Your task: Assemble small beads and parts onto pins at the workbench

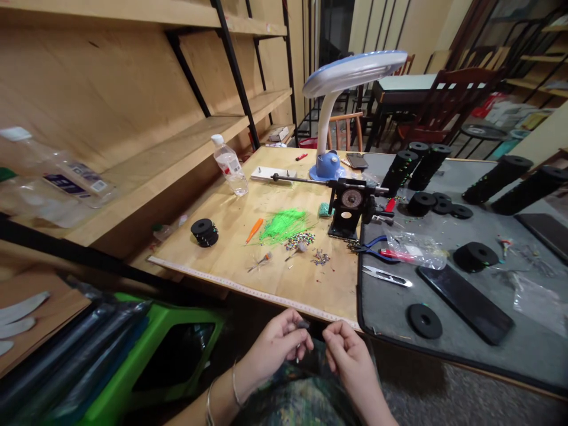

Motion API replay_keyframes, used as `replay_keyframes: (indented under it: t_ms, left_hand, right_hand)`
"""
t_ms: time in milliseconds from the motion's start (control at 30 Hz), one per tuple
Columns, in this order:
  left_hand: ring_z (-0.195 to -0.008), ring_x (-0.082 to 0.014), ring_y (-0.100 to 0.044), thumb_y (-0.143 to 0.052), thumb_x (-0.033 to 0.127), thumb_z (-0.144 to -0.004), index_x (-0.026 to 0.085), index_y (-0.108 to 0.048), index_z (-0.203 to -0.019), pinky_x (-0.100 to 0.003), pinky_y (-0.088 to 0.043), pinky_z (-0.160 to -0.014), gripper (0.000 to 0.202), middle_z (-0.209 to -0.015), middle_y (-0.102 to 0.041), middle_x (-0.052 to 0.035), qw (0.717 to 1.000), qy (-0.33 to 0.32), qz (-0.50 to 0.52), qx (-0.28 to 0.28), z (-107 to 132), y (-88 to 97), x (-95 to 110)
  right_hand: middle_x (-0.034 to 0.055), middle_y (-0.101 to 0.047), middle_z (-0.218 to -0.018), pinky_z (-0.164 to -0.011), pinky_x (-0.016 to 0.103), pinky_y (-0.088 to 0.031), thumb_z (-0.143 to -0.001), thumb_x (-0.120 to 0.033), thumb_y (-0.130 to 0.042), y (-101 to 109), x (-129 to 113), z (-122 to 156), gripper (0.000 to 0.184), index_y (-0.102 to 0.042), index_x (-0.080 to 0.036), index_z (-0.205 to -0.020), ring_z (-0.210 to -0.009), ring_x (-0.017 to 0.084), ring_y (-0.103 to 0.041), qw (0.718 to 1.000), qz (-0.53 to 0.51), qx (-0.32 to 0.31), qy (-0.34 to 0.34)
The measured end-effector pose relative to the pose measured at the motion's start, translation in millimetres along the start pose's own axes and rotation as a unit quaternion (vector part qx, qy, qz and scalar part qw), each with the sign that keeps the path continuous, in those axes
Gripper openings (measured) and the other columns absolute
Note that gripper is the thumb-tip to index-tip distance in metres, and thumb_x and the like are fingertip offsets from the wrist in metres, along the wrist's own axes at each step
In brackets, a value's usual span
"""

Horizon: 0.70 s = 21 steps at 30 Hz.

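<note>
Both hands are below the near edge of the table (248,266), close to the body. The left hand (275,346) pinches a small dark piece (303,324) between thumb and fingertips. A thin pale stem seems to hang under it. The right hand (350,355) sits just beside the left hand with its fingertips drawn together. Whether anything fine lies between them cannot be told. This low, close hold appears suited to fingertip work on a very small part.

Loose stock lies mid-table within reach:
- green strands (284,225)
- a heap of beads (300,240) touching the near fringe of the strands
- an orange tool (254,231) to the left of them

A black crank device (350,207) stands where the wood meets the grey mat (444,349), under the lamp (350,74), probably for light.

Containers:
- A capped water bottle (229,164) stands toward the far left edge. Its fill level is unclear.
- A clear plastic bag (415,248) on the mat holds a red-handled item.
- Snips (387,276) and a black disc (425,320) lie toward the mat's near edge.
</note>
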<state>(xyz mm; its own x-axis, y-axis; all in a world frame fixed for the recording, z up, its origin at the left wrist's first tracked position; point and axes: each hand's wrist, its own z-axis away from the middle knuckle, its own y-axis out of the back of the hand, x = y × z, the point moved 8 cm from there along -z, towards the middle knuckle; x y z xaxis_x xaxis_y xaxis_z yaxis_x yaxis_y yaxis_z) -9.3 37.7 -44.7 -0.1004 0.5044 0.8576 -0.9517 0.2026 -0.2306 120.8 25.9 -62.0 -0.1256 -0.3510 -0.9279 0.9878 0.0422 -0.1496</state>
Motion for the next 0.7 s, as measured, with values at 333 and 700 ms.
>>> replay_keyframes:
  t_ms: [333, 700]
  left_hand:
    - [-0.049, -0.0072, -0.042, -0.061, 0.030, -0.075, 0.016, -0.052, -0.075, -0.020, -0.030, -0.048, 0.017, -0.060, -0.057, 0.0024, 0.999, -0.010, -0.053, 0.009, 0, -5.1, -4]
    - [-0.049, -0.0078, -0.040, -0.058, 0.034, -0.079, 0.017, -0.048, -0.076, -0.020, -0.032, -0.047, 0.020, -0.059, -0.052, 0.0043, 0.997, -0.034, -0.067, 0.025, -4, -2.5, -13]
  right_hand:
    - [-0.0123, -0.036, -0.038, -0.039, 0.018, -0.017, -0.071, -0.065, -0.062, -7, 13, 6, 0.047, -0.047, -0.020, -0.067, -0.034, 0.005, -0.025, 1.000, -0.024, -0.004, -0.017]
    - [-0.0123, -0.037, -0.037, -0.037, 0.018, -0.015, -0.073, -0.056, -0.062, -15, 20, 7, 0.041, -0.047, -0.020, -0.064, -0.032, 0.004, -0.025, 0.999, -0.015, -0.013, -0.032]
